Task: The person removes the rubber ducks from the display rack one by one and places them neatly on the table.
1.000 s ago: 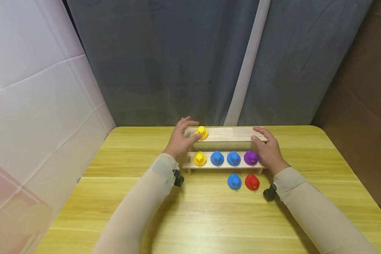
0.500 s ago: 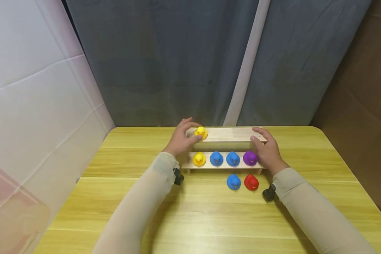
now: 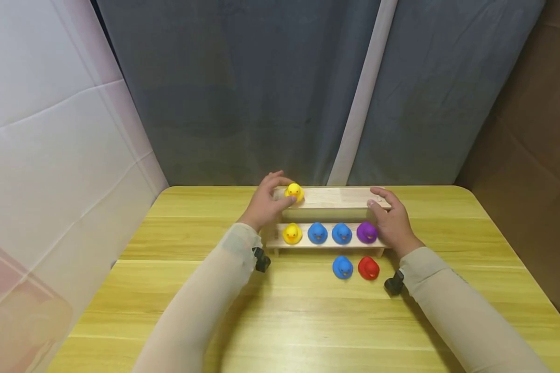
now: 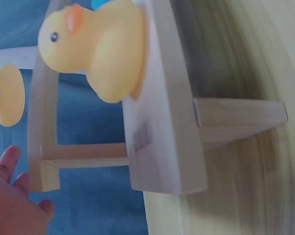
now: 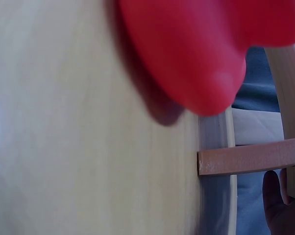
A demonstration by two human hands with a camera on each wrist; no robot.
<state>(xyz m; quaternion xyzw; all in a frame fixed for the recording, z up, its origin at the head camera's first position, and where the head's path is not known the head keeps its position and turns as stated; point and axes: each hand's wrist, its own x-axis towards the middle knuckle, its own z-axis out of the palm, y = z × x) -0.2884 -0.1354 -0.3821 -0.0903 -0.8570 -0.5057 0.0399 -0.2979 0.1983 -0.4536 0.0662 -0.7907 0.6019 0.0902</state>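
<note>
My left hand point(image 3: 267, 203) pinches a yellow rubber duck point(image 3: 297, 189) at the left end of the upper step of a wooden two-step shelf point(image 3: 336, 197). Its thumb lies across the duck's front. In the left wrist view a thin gap shows between this duck point(image 4: 9, 95) and the upper board point(image 4: 43, 112); the other fingers point(image 4: 9, 159) trail below. At the shelf's right end my right hand point(image 3: 395, 223) grips the upper board, thumb at the front edge. The lower step carries another yellow duck point(image 3: 292, 233), two blue ducks point(image 3: 317, 233) and a purple duck point(image 3: 366, 232).
In front of the shelf, a blue duck point(image 3: 343, 267) and a red duck point(image 3: 368, 268) sit on the wooden table point(image 3: 308, 321). The red duck point(image 5: 186, 49) fills the top of the right wrist view. A grey curtain point(image 3: 242, 103) hangs behind the table.
The yellow duck on the upper step has shifted slightly left and up with my left hand at it. My right hand keeps its place at the shelf's right end.
</note>
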